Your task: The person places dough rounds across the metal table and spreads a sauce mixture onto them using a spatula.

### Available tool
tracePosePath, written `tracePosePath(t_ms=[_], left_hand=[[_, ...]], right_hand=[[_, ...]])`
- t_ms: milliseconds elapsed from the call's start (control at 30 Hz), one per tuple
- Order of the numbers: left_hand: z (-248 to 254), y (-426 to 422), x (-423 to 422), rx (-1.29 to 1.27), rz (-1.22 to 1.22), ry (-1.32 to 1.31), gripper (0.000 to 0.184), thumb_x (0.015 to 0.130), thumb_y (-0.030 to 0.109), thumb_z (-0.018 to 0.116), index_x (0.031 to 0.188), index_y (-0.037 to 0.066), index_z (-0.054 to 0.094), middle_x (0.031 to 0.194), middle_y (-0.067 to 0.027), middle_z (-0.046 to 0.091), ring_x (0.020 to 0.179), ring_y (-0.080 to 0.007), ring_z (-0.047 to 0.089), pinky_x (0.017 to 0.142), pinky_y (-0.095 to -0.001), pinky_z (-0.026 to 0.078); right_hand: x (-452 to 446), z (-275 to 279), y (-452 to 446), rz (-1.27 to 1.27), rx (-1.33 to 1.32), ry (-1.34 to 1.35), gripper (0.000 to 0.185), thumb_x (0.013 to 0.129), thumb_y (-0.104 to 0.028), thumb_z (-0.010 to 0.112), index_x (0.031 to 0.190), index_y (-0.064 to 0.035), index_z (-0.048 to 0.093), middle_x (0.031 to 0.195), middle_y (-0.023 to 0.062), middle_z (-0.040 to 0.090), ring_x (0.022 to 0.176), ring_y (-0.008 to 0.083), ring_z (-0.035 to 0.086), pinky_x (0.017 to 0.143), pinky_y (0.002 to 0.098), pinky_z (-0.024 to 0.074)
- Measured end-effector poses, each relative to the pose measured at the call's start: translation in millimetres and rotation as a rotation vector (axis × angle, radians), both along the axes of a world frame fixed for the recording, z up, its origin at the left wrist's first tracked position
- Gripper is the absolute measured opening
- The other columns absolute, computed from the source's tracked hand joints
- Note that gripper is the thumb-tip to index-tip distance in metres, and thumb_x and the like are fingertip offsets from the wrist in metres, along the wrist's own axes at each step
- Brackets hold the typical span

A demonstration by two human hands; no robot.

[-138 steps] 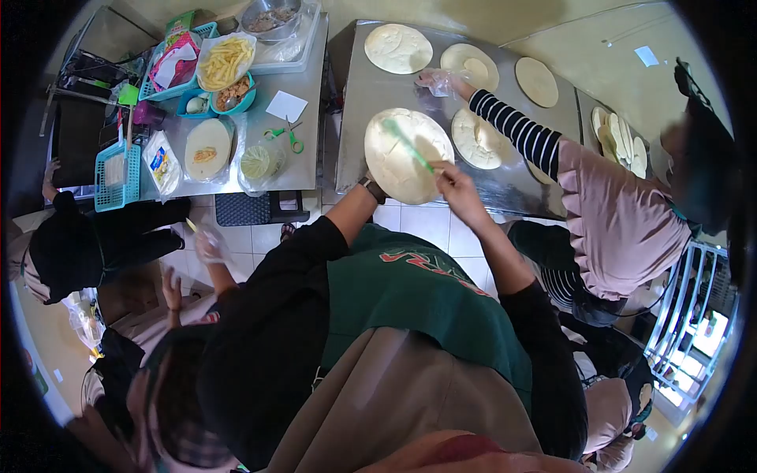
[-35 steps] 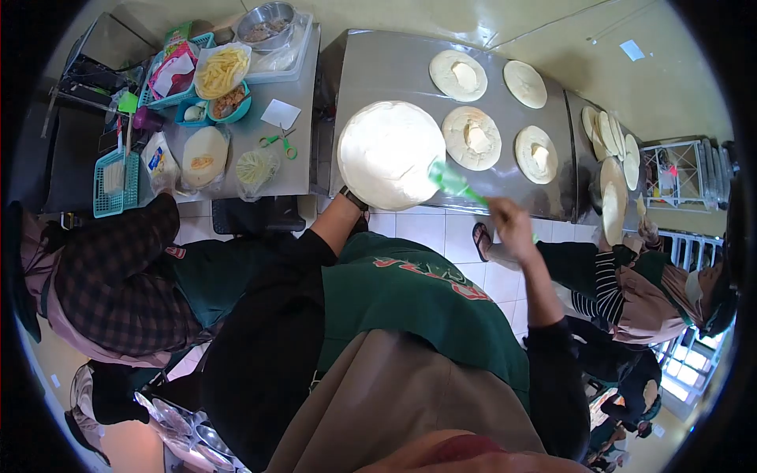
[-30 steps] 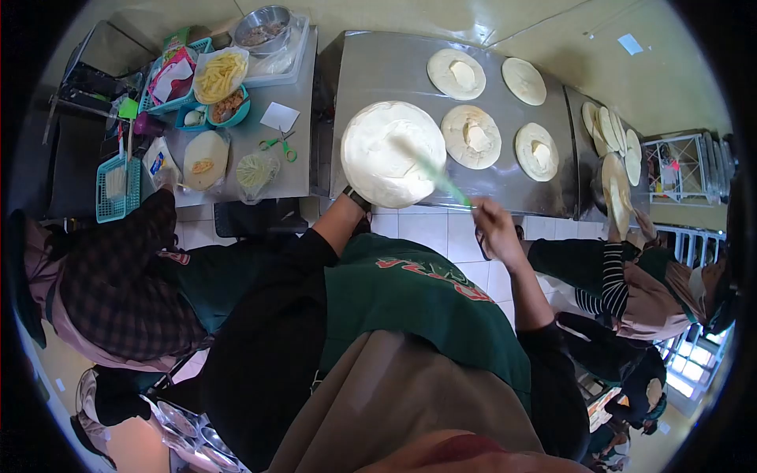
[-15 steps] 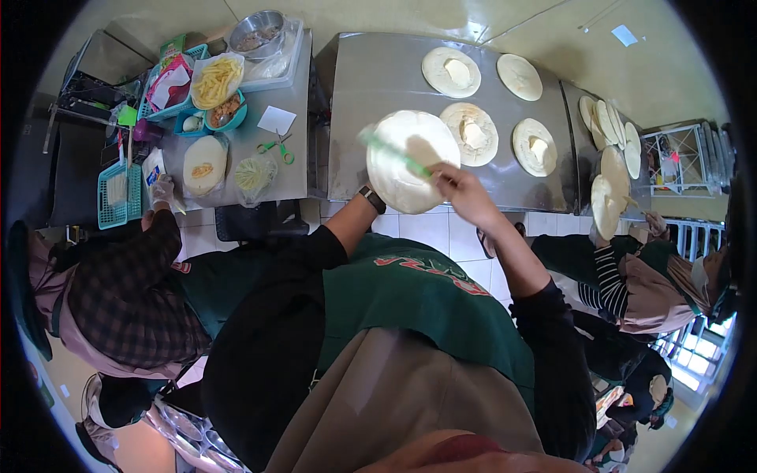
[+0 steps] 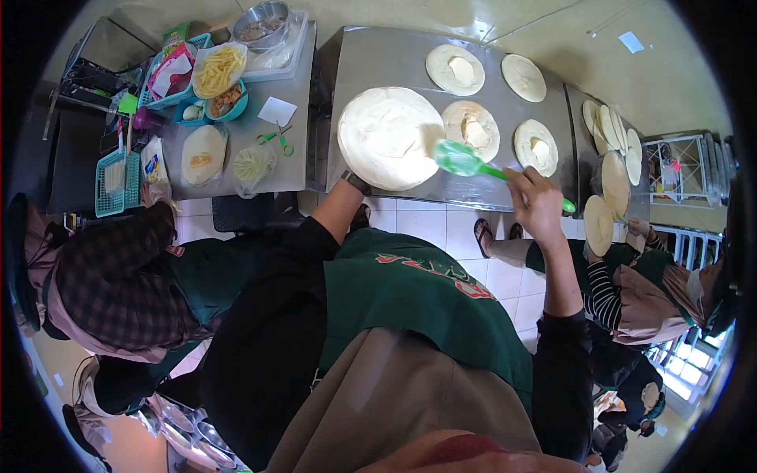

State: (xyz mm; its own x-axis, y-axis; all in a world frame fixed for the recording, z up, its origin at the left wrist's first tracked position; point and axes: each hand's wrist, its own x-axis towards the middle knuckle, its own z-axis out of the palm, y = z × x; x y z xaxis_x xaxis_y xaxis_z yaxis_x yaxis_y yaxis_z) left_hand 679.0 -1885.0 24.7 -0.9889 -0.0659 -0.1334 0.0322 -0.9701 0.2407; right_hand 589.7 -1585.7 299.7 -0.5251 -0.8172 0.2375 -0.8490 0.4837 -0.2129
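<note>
A round tortilla (image 5: pixel 390 134) spread with white cream is held up over the steel table. My left hand (image 5: pixel 364 190) supports it from below; the fingers are hidden under it, and a dark watch shows at the wrist. My right hand (image 5: pixel 538 203) is closed around the handle of a green spatula (image 5: pixel 460 159), its blade just off the tortilla's right edge. Behind and right of the blade lie more tortillas on the table, among them one (image 5: pixel 471 130) with a pale dollop in its middle and another (image 5: pixel 536 147) topped likewise.
On the left table are scissors (image 5: pixel 277 140), a plate of fries (image 5: pixel 218 71), shredded vegetable in plastic (image 5: pixel 254 163) and a filled tortilla (image 5: pixel 203 155). A co-worker (image 5: pixel 118 292) stands on the left. On the right, another person (image 5: pixel 646 296) holds a tortilla (image 5: pixel 598 225).
My right hand has moved right with the spatula, off the tortilla's surface. The tortilla in my left hand has shifted left and looks larger, nearer the camera. The right co-worker's tortilla has moved lower.
</note>
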Motion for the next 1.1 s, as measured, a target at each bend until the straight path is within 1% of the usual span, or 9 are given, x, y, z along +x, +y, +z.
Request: tracePosePath(t_ms=[133,300,400,467,600,700,833,1033,1100], left_hand=[[2.7,11.4,-14.5,0.0,-0.027,0.004,0.059,0.095,0.049,0.035,0.141,0.012,0.032,0.138,-0.0116,0.044,0.122,-0.0264,0.047,0.102,-0.0438,0.04],[1.2,6.4,-3.5,0.016,-0.018,0.006,0.059,0.095,0.049,0.035,0.141,0.012,0.032,0.138,-0.0116,0.043,0.122,-0.0265,0.046,0.102,-0.044,0.04],[-0.2,12.2,1.8,0.022,-0.019,0.008,0.059,0.095,0.049,0.035,0.141,0.012,0.032,0.138,-0.0116,0.043,0.122,-0.0266,0.046,0.102,-0.0441,0.039],[2.0,20.4,-4.1,0.021,-0.028,0.008,0.059,0.095,0.049,0.034,0.141,0.012,0.032,0.138,-0.0116,0.043,0.122,-0.0266,0.046,0.102,-0.0441,0.039],[5.7,36.6,4.3,0.022,-0.02,0.015,0.059,0.095,0.05,0.034,0.141,0.012,0.032,0.138,-0.0115,0.043,0.123,-0.0267,0.046,0.102,-0.0442,0.039],[3.8,31.0,7.5,0.03,-0.005,0.017,0.059,0.095,0.05,0.034,0.141,0.012,0.031,0.139,-0.0115,0.043,0.123,-0.0268,0.046,0.102,-0.0443,0.039],[7.0,56.5,2.7,0.029,-0.025,0.023,0.06,0.095,0.05,0.034,0.142,0.012,0.031,0.139,-0.0115,0.043,0.123,-0.0269,0.046,0.103,-0.0444,0.039],[9.3,66.0,1.9,0.03,-0.036,0.032,0.06,0.095,0.05,0.034,0.142,0.013,0.031,0.139,-0.0115,0.042,0.123,-0.027,0.046,0.103,-0.0446,0.039],[8.9,66.4,4.9,0.037,-0.033,0.034,0.06,0.095,0.05,0.034,0.142,0.013,0.031,0.139,-0.0115,0.042,0.123,-0.027,0.046,0.103,-0.0446,0.039]], right_hand=[[19.6,-8.8,-31.4,0.321,-0.002,-0.009,0.028,0.07,-0.004,0.064,0.097,-0.0102,0.067,0.07,0.0054,0.05,0.065,0.0234,0.052,0.059,0.035,0.0387],[-35.5,2.8,17.0,0.109,0.083,0.259,0.028,0.068,-0.005,0.063,0.095,-0.0098,0.068,0.069,0.0042,0.051,0.066,0.021,0.053,0.061,0.0358,0.0387],[-35.7,11.0,12.9,0.101,0.017,0.252,0.028,0.067,-0.005,0.063,0.095,-0.0094,0.068,0.072,0.0049,0.053,0.068,0.0213,0.055,0.062,0.0362,0.0384],[-19.3,8.2,-6.3,0.3,-0.028,-0.005,0.029,0.067,-0.004,0.063,0.095,-0.0088,0.068,0.073,0.0055,0.054,0.071,0.0223,0.055,0.063,0.0365,0.0383],[-56.9,2.5,11.5,0.281,0.095,0.129,0.03,0.067,-0.003,0.063,0.096,-0.0091,0.068,0.075,0.0063,0.056,0.074,0.0239,0.056,0.065,0.0358,0.0387],[-67.5,25.2,14.1,0.176,0.006,0.302,0.031,0.067,-0.002,0.063,0.097,-0.0098,0.069,0.076,0.0056,0.056,0.073,0.0243,0.055,0.066,0.0366,0.0395],[-31.5,4.9,-32.9,0.412,-0.08,0.179,0.042,0.063,-0.005,0.064,0.104,-0.012,0.066,0.076,0.0038,0.05,0.074,0.0205,0.055,0.064,0.0355,0.0404],[-53.3,-32.5,-23.0,0.182,-0.131,0.172,0.026,0.078,-0.009,0.063,0.103,-0.0129,0.067,0.077,0.0083,0.056,0.069,0.0277,0.058,0.061,0.0387,0.0436],[-54.2,-42.1,0.3,-0.074,-0.092,0.068,0.018,0.083,-0.012,0.061,0.1,-0.0113,0.067,0.076,0.0102,0.057,0.066,0.0306,0.059,0.057,0.0408,0.0451]])
